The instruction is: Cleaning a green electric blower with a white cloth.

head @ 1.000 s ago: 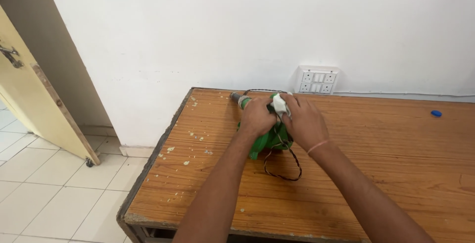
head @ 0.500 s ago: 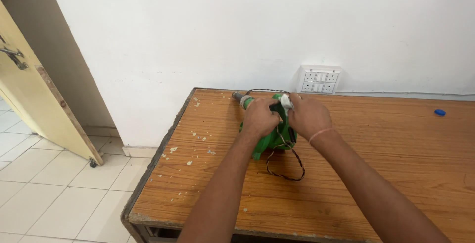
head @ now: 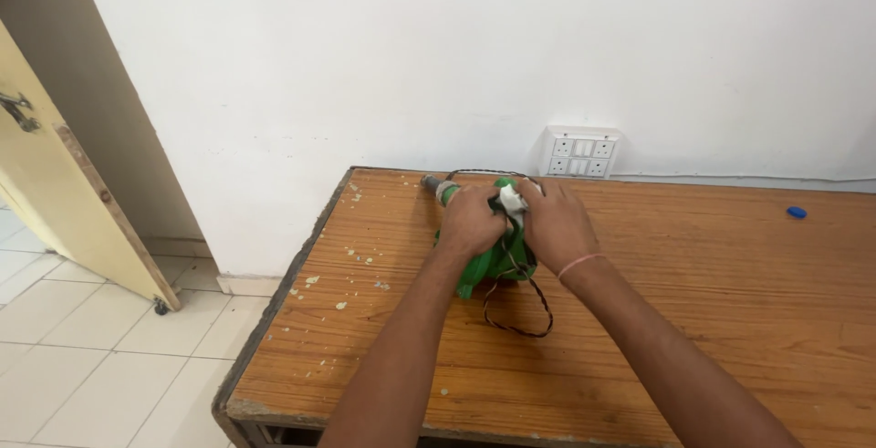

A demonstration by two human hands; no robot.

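Note:
A green electric blower (head: 490,265) lies on the wooden table (head: 693,302) near its far edge, its grey nozzle (head: 432,182) pointing back left. My left hand (head: 471,220) grips the blower's body from the left. My right hand (head: 557,224) rests on its right side, fingers pinching a white plug (head: 513,199) on top. A twisted dark cord (head: 522,300) loops from the blower toward me on the table.
A white socket and switch panel (head: 580,152) is on the wall behind the table. A small blue cap (head: 797,213) lies far right. Pale flakes (head: 351,252) litter the table's left part. A yellow door (head: 64,192) stands open at left over a tiled floor (head: 91,366).
My hands have shifted only slightly on the blower, and the plug stays pinched on top. The view has drifted a little.

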